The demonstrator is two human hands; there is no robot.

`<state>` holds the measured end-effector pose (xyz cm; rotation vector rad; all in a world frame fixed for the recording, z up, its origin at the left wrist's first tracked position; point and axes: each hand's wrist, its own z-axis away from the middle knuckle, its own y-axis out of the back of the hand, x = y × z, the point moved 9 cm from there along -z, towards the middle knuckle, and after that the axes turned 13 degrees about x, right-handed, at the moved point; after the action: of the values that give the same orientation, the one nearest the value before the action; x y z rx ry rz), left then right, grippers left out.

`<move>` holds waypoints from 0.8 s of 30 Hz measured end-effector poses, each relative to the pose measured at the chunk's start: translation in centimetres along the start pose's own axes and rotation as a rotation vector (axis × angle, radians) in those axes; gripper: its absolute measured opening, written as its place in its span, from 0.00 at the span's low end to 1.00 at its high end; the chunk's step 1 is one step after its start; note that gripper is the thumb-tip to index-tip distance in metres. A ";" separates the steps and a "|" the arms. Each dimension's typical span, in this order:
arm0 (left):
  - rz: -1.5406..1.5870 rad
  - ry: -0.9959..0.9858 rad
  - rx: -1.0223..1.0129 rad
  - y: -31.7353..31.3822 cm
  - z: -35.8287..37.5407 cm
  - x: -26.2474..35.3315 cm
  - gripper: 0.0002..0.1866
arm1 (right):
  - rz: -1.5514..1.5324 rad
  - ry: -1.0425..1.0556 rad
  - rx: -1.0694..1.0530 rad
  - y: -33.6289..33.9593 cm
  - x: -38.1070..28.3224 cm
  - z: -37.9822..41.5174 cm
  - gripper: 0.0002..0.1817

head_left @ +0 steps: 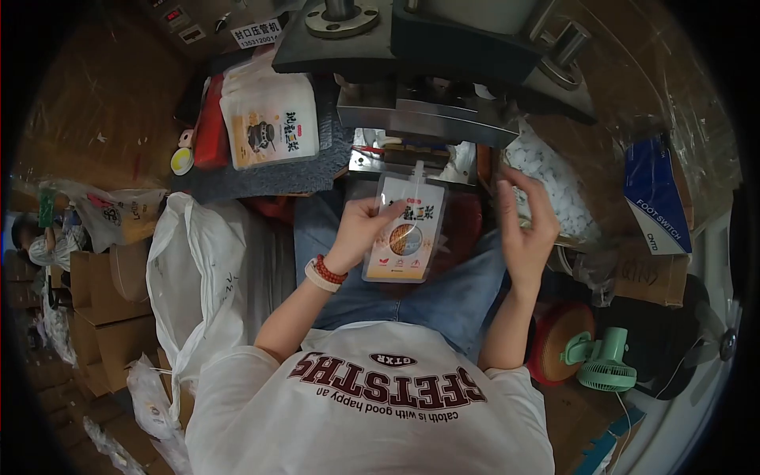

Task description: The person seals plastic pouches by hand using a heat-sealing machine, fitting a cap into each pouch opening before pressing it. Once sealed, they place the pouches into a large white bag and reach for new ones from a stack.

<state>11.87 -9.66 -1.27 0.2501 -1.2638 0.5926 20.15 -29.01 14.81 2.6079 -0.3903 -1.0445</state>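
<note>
A flat, clear-edged spout pouch (406,229) with a white and yellow print and a round picture is held upright over my lap. My left hand (360,233) pinches its left side, thumb on the front. The pouch's white spout (418,170) points up, just in front of the metal jaws (412,152) of a press machine. My right hand (529,226) is raised to the right of the pouch, apart from it. Its thumb and fingers are apart, with nothing visible between them. Behind that hand lies a clear bag of small white plastic pieces (550,186).
A stack of printed pouches (273,119) lies on a dark mat at the left. The heavy press head (467,43) overhangs the work spot. A large white sack (198,261) stands left of me. A green fan (608,360) and a blue foot-switch box (657,194) are on the right.
</note>
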 end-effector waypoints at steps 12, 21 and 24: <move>-0.105 -0.010 -0.038 0.1 -5.5 1.2 0.14 | 0.556 -0.091 -0.127 -2.6 12.0 0.4 0.13; -1.303 -0.917 0.268 12.0 -0.7 6.2 0.34 | 0.017 -0.401 0.164 0.0 9.7 0.1 0.16; -1.214 -0.963 0.337 12.6 1.7 5.7 0.31 | -0.719 -0.531 0.051 -2.3 4.2 1.3 0.18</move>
<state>4.62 1.54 2.84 1.5831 -1.5889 -0.4650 22.47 -28.66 10.45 2.5157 0.4705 -1.9789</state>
